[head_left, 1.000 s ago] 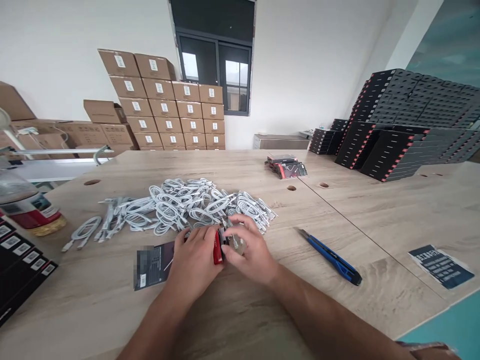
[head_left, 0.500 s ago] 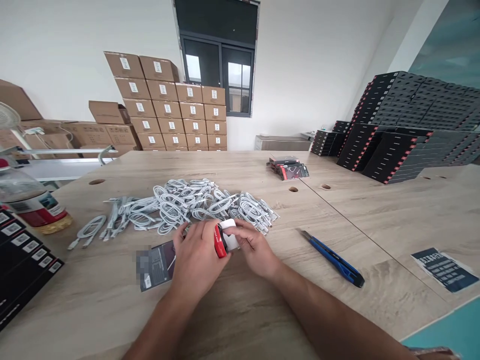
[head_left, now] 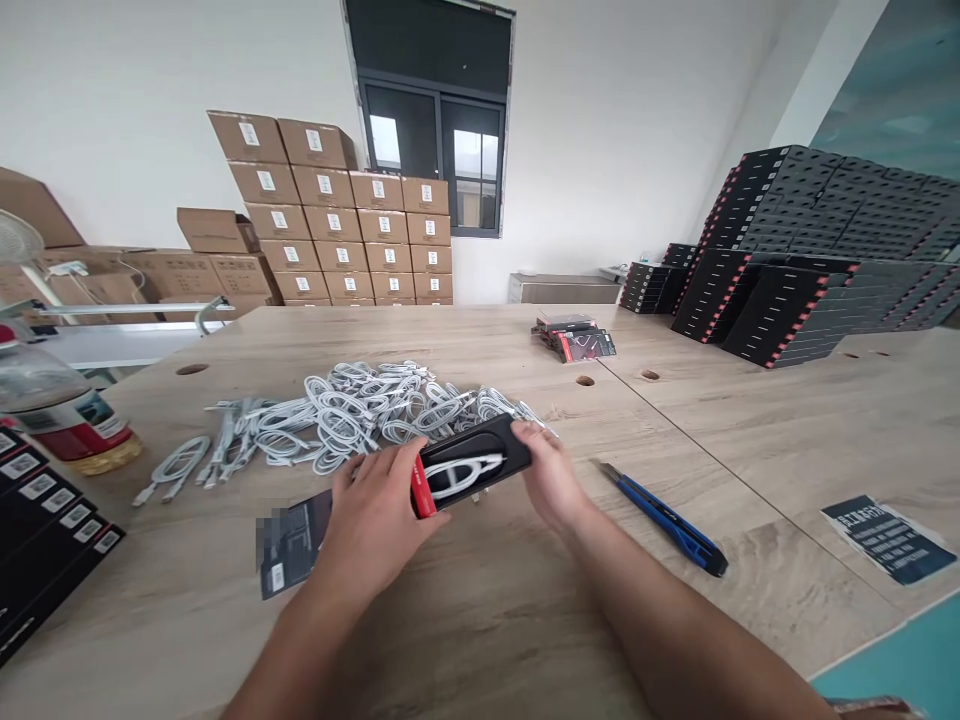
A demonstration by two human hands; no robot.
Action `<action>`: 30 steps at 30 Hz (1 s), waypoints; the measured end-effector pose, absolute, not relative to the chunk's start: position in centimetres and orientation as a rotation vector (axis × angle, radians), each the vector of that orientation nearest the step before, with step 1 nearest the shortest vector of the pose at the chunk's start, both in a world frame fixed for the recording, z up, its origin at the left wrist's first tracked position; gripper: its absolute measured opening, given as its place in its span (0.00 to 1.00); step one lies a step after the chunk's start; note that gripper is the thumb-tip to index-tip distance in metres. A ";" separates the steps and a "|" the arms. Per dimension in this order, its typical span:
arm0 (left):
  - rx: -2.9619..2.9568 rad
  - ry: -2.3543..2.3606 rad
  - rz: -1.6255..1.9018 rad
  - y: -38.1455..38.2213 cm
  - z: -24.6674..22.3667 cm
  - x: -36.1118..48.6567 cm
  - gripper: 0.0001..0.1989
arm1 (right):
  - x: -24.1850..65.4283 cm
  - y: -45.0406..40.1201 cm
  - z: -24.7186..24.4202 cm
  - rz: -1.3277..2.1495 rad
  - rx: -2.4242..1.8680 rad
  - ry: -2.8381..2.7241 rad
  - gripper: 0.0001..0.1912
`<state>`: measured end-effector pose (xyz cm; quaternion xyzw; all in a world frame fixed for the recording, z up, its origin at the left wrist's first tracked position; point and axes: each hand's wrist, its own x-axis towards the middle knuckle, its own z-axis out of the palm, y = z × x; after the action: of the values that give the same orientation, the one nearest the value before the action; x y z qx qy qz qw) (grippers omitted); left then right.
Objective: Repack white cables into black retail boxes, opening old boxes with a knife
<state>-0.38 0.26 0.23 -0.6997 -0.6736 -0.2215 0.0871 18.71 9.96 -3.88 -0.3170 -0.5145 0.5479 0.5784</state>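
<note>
My left hand (head_left: 390, 510) is wrapped round a flat package sleeve (head_left: 296, 545) with a red edge, which sticks out to the left below the hand. A black tray (head_left: 514, 447) reaches out of the sleeve's red end, and a coiled white cable (head_left: 457, 478) lies in it. The tray's right end is pinched by my right hand (head_left: 547, 470), fingers closed on it. Just behind both hands spreads a pile of white cables (head_left: 337, 410) on the wooden table (head_left: 487, 620).
A blue utility knife (head_left: 664, 520) lies right of my right forearm. Flat packages (head_left: 574, 338) sit farther back. Black boxes (head_left: 52, 520) and a bottle (head_left: 67, 410) stand at the left, stacked black boxes (head_left: 795, 260) at the right. A printed sheet (head_left: 889, 538) lies near the right edge.
My right hand has moved right, and the black tray with the white cable now shows outside the sleeve. The sleeve has shifted slightly down and left with my left hand.
</note>
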 end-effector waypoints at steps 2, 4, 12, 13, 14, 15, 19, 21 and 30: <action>-2.111 -2.078 -0.612 0.1 0.6 -1.0 0.35 | 19.8 11.0 -3.6 1.171 -0.809 -1.200 0.21; -2.142 -2.116 -0.554 0.0 0.7 -1.3 0.35 | 20.7 11.4 -3.1 1.053 -0.855 -1.213 0.21; -2.219 -2.138 -0.410 -0.2 0.6 -1.2 0.34 | 21.8 10.1 -2.9 0.539 -0.876 -2.127 0.03; -2.220 -2.144 -0.410 -0.2 0.7 -1.2 0.34 | 21.8 10.1 -3.1 0.574 -0.888 -2.170 0.04; -2.220 -2.155 -0.412 -0.2 0.7 -1.1 0.34 | 21.8 10.2 -3.2 0.613 -0.878 -2.183 0.05; -2.219 -2.178 -0.410 -0.2 0.8 -1.1 0.33 | 21.9 10.4 -3.3 0.644 -0.849 -2.164 0.06; -2.265 -2.296 -0.361 -0.5 1.0 -0.8 0.33 | 22.1 11.6 -3.5 0.621 -0.852 -1.798 0.12; -2.339 -2.313 -0.384 -0.7 1.1 -0.8 0.35 | 22.5 12.4 -3.9 0.580 -0.940 -1.631 0.15; -2.381 -2.212 -0.618 -1.0 1.4 -0.4 0.37 | 21.3 12.0 -5.0 0.619 -0.988 -1.510 0.27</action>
<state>-0.37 -1.00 1.37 -0.7173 -0.6663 -0.1862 -0.0829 21.32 11.98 -5.04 -0.4225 -0.6457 0.2647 0.5783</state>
